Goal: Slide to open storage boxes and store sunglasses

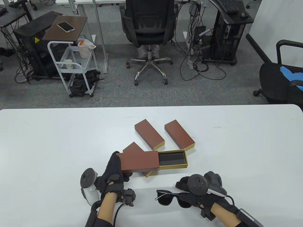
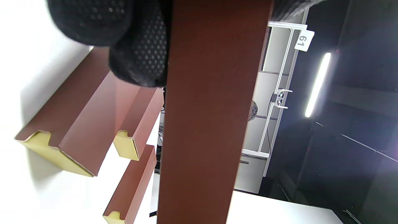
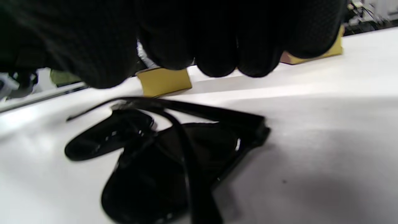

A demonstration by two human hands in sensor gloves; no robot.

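Left grip (image 1: 115, 173) holds the brown sleeve (image 1: 139, 161) of the open storage box at its near end, thumb and fingers around it, and the box is lifted a little above another box that lies under it. The gold drawer (image 1: 173, 160) is pushed out to the far side from this grip, and its dark inside is bare. Right grip (image 1: 201, 189) hovers over the sunglasses (image 1: 171, 198), fingers curled down; in the right wrist view the fingertips (image 3: 217, 59) seem just above the frame, so I cannot tell if they already pinch it.

The sunglasses lie folded on the white surface (image 1: 47, 141), just under the right grip and near the drawer. I judge them light and stiff but fragile: the lenses scratch and the thin arms bend. It is better to take them by the frame bridge or the thick corner at the hinge, not by the lenses. The cardboard box looks light and smooth, so the drawer can slip out if it is tilted.

Two more closed boxes (image 1: 149, 134) (image 1: 179, 134) lie beyond the left grip. The box below the held one is mostly hidden. The right side of the sunglasses is covered by the glove and tracker.
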